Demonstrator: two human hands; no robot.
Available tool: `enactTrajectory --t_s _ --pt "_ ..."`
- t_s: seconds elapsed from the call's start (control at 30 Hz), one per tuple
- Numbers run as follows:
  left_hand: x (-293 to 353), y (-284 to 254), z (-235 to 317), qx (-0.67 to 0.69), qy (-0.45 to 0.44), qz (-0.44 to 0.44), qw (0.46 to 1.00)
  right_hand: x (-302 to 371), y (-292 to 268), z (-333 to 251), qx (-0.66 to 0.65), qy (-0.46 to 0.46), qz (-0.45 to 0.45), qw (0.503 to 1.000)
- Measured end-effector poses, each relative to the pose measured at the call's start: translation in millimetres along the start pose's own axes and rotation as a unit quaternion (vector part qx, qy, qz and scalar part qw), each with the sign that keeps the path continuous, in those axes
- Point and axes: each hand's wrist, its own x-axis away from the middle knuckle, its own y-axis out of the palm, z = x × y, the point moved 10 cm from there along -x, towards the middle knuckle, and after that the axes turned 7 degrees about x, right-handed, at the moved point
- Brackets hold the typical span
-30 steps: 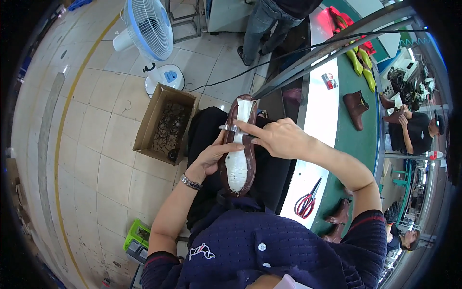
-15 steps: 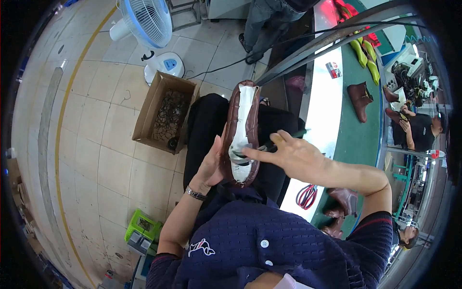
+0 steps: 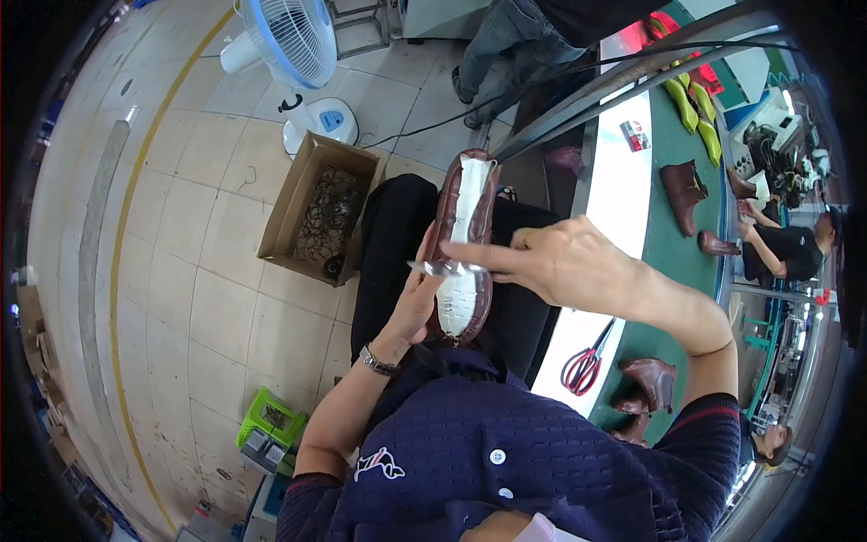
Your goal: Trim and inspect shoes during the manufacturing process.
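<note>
A brown leather shoe upper (image 3: 482, 303) lies sole side up over my lap, with its white insole (image 3: 473, 203) showing. Its leather edges are folded in around the insole. My left hand (image 3: 417, 303) grips its left side near the lower end. From the right, my right hand (image 3: 564, 262) reaches over it, closed round a knife, the forefinger stretched along it. The shiny blade (image 3: 444, 268) lies crosswise over the insole, its tip past the left edge near my left fingers. The knife's handle is mostly hidden by my hand.
Right of me runs a green-topped bench (image 3: 664, 262) with a white strip, red-handled scissors (image 3: 581, 370), brown boots (image 3: 684, 194) and yellow-green shoe pieces (image 3: 694, 117). A cardboard box (image 3: 280, 221) of wiry scraps, a fan (image 3: 293, 45) and a green basket (image 3: 268, 417) stand left. A person stands ahead.
My right hand has shifted slightly up along the insole, and the blade now reaches past the shoe's left edge. My left hand still holds the shoe. The whole view has shifted a little.
</note>
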Motion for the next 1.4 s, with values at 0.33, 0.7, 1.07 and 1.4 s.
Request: enactTrajectory --t_s 0.33,0.7,1.07,1.4 --pt "5 -8 -16 0.043 -0.111 0.004 0.993 -9 24 -10 -0.073 0.020 0.059 0.995" --pt "24 2 -20 0.129 -0.074 0.012 0.989 -10 54 6 -0.059 0.102 0.030 0.993" --pt "8 -18 -10 -0.059 -0.070 -0.029 0.995 13 59 11 -0.156 0.147 0.067 0.974" --pt "-48 4 8 -0.117 -0.194 -0.016 0.974 150 153 80 -0.307 0.504 0.321 0.741"
